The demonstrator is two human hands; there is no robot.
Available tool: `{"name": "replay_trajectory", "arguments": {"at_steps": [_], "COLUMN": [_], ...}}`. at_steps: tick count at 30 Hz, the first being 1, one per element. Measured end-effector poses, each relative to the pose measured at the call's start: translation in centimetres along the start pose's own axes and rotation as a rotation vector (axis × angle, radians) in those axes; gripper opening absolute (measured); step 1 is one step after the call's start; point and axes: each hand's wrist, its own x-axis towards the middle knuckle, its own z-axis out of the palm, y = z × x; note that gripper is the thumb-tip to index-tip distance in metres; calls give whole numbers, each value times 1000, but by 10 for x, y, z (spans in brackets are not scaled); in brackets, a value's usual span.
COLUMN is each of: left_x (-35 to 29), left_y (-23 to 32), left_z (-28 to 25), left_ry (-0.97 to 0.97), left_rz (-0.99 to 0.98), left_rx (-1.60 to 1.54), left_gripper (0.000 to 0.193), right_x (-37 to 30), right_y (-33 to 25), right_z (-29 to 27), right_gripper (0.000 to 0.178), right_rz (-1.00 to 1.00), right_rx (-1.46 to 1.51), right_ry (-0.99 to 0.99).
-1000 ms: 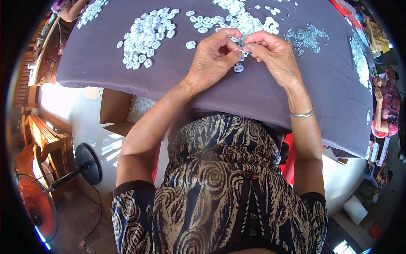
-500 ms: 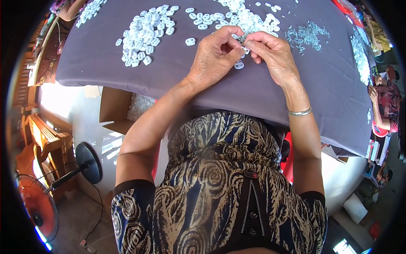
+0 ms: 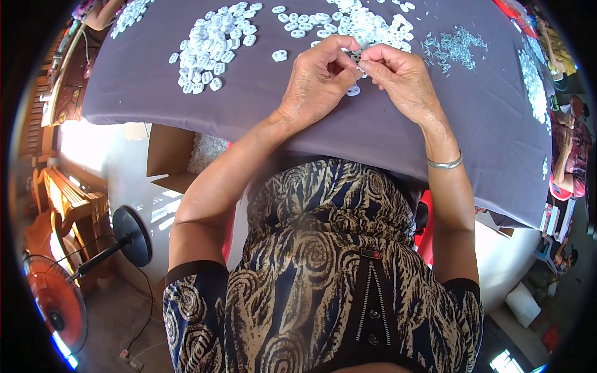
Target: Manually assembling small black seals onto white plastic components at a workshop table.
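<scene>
My left hand [image 3: 317, 78] is closed in a pinch, thumb against forefinger, on a small white plastic piece that is mostly hidden by the fingertips. Right beside it, my right hand [image 3: 404, 81] also pinches, its fingertips meeting the left ones at that piece; whatever lies between them is too small to make out. Just below the fingers a white oval plastic piece [image 3: 353, 91] with dark holes lies on the cloth. Beyond the hands spreads a heap of similar white pieces [image 3: 373, 28]. To their right is a scatter of small, thin metal screws or pins [image 3: 454, 50].
A grey cloth [image 3: 143, 87] covers the table. Another pile of white pieces [image 3: 214, 43] sits at left, with a single piece [image 3: 280, 55] nearer the hands. Below the table edge stand an open cardboard box [image 3: 168, 152] and a fan [image 3: 56, 304]. Another person [image 3: 569, 149] sits at far right.
Both hands stay together with a slight shift of the fingertips, and the held white piece is more covered now. The view has moved a little; the piles are unchanged.
</scene>
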Motion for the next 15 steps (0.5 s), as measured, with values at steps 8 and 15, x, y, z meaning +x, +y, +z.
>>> {"name": "replay_trajectory", "arguments": {"at_steps": [8,15], "left_x": [2,7], "left_y": [-2,2], "left_z": [-1,-15], "left_ry": [-7,-21], "left_rz": [-7,9], "left_rx": [-22,-24], "left_gripper": [23,24], "right_x": [-1,2], "right_y": [4,-3], "right_z": [3,-1], "right_gripper": [14,17], "right_rz": [44,19], "right_rx": [-118,76], "right_ry": [15,101]}}
